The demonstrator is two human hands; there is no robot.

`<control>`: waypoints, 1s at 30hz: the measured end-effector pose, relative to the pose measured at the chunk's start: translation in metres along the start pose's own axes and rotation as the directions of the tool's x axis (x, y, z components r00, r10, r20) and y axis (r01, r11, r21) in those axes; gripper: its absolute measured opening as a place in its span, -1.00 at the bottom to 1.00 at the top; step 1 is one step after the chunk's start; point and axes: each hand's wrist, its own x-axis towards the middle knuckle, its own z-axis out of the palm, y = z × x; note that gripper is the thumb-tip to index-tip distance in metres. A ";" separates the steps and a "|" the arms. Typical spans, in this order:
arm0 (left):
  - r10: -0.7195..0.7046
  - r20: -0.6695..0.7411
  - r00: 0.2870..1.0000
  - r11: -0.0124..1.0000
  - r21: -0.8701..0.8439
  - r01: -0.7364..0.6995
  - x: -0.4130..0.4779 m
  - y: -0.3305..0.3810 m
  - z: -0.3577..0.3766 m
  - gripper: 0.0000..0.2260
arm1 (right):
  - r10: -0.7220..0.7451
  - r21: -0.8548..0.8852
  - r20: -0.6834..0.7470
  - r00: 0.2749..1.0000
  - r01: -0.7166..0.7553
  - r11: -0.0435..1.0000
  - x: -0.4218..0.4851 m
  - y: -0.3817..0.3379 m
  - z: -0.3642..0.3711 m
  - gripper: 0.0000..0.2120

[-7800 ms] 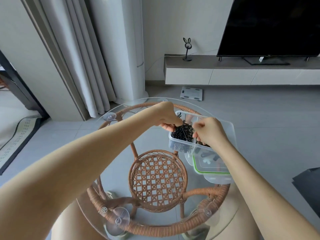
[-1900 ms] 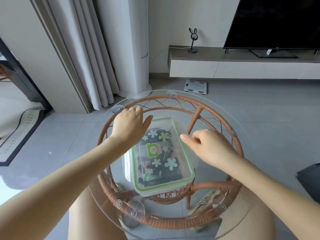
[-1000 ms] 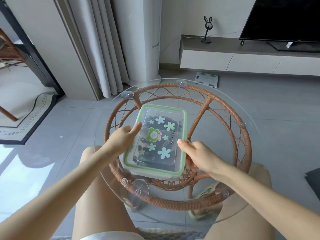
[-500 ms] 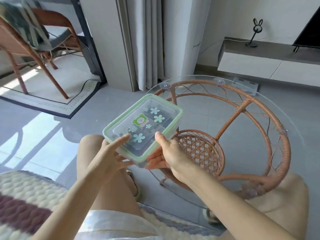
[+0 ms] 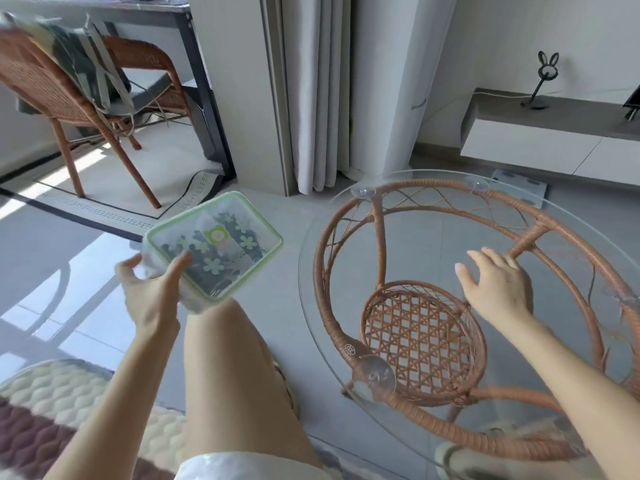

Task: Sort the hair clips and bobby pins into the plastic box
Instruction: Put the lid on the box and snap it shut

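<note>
The clear plastic box has a green-rimmed lid with flower stickers, and dark hair clips and bobby pins show blurred through it. My left hand grips the box at its near corner, thumb on the lid, and holds it in the air left of the table, above my left knee. My right hand hovers over the glass table top with fingers spread and relaxed, holding nothing.
A round glass table top on a rattan frame stands to my right. A rattan chair and a rug lie at the back left. Curtains hang behind. A low white cabinet runs along the right wall.
My right hand has let go of the box and moved right over the table. My left hand alone carries the lidded box further left, away from the table.
</note>
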 end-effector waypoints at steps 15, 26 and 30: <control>-0.395 0.303 0.867 0.897 0.330 0.293 -0.004 -0.116 0.112 -0.41 | -0.027 -0.065 0.014 1.000 0.028 0.997 0.004 0.012 0.011 -0.56; -0.472 0.703 0.533 0.882 0.390 0.266 -0.054 -0.177 0.192 -0.62 | -0.019 -0.050 0.014 1.000 0.020 0.999 0.002 0.008 0.009 -0.57; -0.554 0.711 0.433 0.833 0.471 0.290 -0.073 -0.198 0.227 -0.41 | -0.010 -0.038 -0.006 1.000 0.010 0.999 0.002 0.004 0.009 -0.55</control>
